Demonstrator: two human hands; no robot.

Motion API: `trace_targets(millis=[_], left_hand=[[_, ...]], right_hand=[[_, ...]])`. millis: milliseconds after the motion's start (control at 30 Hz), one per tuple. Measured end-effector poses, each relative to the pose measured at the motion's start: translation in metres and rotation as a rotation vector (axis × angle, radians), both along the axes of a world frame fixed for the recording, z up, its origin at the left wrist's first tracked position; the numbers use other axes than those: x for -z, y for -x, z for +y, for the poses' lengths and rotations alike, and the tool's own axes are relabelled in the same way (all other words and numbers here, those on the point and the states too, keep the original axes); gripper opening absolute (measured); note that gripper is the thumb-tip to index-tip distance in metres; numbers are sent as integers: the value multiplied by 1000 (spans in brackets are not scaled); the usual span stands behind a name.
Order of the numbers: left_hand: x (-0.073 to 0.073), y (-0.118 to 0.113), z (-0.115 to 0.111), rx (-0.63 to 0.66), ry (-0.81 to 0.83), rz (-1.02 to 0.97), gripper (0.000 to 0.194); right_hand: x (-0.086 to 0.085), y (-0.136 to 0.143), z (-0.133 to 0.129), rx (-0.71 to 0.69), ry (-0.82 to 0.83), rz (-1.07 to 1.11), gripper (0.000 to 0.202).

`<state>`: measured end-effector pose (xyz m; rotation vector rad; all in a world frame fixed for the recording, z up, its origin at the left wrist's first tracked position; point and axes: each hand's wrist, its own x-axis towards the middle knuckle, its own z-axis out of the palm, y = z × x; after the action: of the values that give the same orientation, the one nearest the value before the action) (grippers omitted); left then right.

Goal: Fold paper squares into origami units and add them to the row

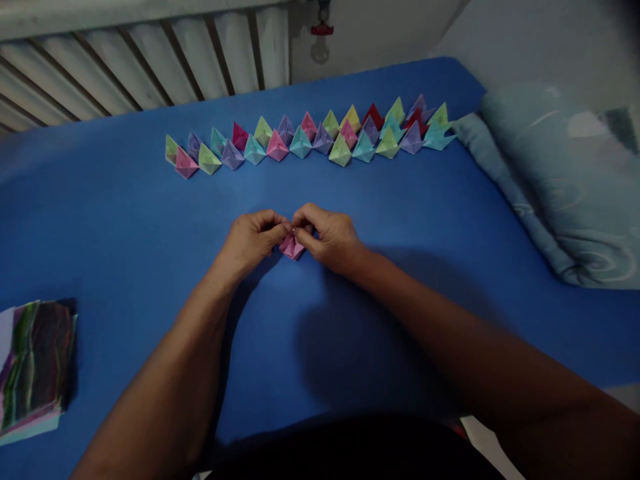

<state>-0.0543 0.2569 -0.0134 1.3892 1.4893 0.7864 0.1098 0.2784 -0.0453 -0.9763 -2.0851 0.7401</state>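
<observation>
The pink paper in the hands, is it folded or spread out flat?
Folded: the pink paper shows creased, pointed layers between the left hand and right hand.

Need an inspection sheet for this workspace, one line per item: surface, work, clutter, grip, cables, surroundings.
Surface: blue top, shadowed around the arms
Work: pink paper piece in hand; folded paper shapes in staggered rows beyond; paper stack at left edge
Clutter: patterned blanket, right side
Grip: left hand and right hand both pinch the pink piece
Cables: nothing seen
Surroundings: radiator, red valve handle behind
</observation>
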Motion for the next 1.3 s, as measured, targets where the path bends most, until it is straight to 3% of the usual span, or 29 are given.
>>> trace_targets(millis=[367,933,1300], left_hand=[[-3,1,-2,16,-9,103,13],[5,-5,-4,73,-306,391,9],[5,-7,-6,23,-269,306,9]], right_hand=[[1,0,1,-10,-4,-15,5],[0,0,-1,6,11,45,3],[1,1,-1,-9,81,70,3]])
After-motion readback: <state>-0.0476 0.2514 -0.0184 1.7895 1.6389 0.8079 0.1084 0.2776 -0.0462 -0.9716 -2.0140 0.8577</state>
